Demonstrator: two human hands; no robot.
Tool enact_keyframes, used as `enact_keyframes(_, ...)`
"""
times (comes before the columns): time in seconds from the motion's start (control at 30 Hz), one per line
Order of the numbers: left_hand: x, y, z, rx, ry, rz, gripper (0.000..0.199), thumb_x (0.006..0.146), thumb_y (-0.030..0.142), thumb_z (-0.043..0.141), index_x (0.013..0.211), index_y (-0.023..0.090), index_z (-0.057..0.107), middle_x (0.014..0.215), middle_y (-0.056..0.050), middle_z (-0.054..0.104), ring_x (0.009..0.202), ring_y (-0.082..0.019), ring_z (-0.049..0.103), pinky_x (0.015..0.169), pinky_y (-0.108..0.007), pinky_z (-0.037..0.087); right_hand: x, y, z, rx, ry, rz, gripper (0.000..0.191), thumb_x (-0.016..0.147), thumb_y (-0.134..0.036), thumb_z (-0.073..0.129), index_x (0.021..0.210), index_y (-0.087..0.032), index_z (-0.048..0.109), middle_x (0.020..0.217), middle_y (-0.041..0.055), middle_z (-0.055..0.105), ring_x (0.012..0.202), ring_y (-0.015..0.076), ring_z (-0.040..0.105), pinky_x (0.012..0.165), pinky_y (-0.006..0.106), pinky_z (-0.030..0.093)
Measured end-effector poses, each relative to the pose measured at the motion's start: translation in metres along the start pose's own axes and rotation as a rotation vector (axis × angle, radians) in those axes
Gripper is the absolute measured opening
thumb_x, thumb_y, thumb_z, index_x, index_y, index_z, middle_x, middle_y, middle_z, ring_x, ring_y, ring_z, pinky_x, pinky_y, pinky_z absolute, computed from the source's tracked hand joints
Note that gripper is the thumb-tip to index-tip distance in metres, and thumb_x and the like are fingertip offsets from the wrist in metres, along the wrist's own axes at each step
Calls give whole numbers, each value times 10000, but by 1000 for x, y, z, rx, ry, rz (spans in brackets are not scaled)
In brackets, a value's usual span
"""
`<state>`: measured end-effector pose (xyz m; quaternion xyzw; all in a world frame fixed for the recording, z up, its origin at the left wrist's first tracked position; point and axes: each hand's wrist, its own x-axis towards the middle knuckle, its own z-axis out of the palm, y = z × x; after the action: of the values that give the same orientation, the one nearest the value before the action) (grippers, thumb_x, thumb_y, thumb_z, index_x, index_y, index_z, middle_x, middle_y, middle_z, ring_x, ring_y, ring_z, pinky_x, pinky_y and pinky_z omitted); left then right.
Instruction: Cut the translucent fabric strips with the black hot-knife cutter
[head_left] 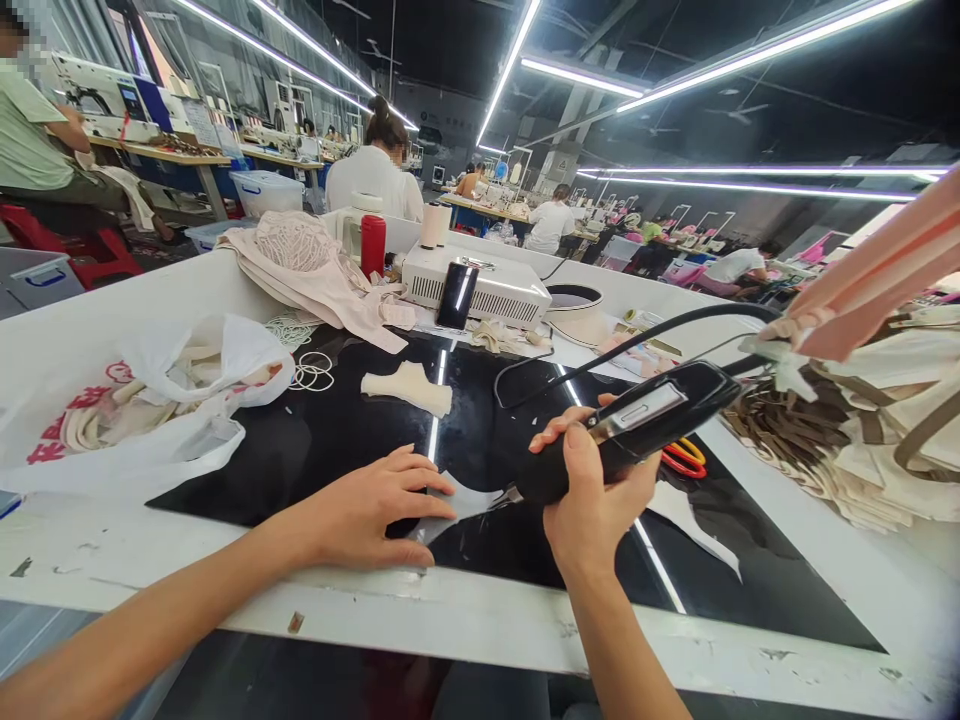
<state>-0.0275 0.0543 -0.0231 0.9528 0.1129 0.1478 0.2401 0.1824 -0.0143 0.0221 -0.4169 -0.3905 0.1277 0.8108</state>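
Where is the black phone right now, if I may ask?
In the head view, the phone stands slightly left of centre, beyond the black sheet's far edge, in front of the white vented box, with the red bottle to its left.

bright overhead tube light, glare streaking the black sheet point(495, 440), stretched edges

This is a garment workshop, with people seated at rows of sewing machines point(112, 95) under long strip lights point(510, 65), and fabric point(300, 260) piled on the white table point(360, 610).
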Motion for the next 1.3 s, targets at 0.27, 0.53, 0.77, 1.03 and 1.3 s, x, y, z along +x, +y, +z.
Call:
enact_keyframes(0.27,-1,-7,2,-46,38,-129,386,974,330,666,1357,293,632,1454,-41,584,1353,-246,507,1155,-397,414,0,0,1,-18,-4,11,351,830,-244,754,1117,-252,553,827,-59,638,614,114,600,618,306,532)
enact_keyframes(0.53,17,-7,13,-40,201,-371,202,972,279,645,1167,236,672,1240,-37,636,1148,-232,565,1049,-407,453,7,-8,-12,-268,52,-223,501,809,-279,796,1246,-240,554,1156,46,612,1043,187,628,933,369,515)
enact_keyframes(0.77,25,-5,20,-93,229,-384,72,961,238,626,895,209,628,1073,-19,648,1040,-217,541,958,-365,430,-25,6,-39,-610,-504,-435,200,975,-146,566,1120,-258,649,960,25,713,865,182,680,780,319,542)
enact_keyframes(1.03,21,-9,1,-303,248,-455,164,970,345,555,901,208,613,851,16,679,760,-151,578,705,-267,434,-24,44,-23,-702,-861,-104,127,1018,-313,515,994,-251,623,893,-1,714,797,180,676,735,305,546)
enact_keyframes(1.3,30,-46,-25,-464,423,-547,338,855,380,591,1125,180,548,785,15,642,659,-135,594,615,-236,447,-2,60,7,-662,-794,-45,160,976,-298,556,863,-232,647,792,-10,679,723,161,645,682,257,508)
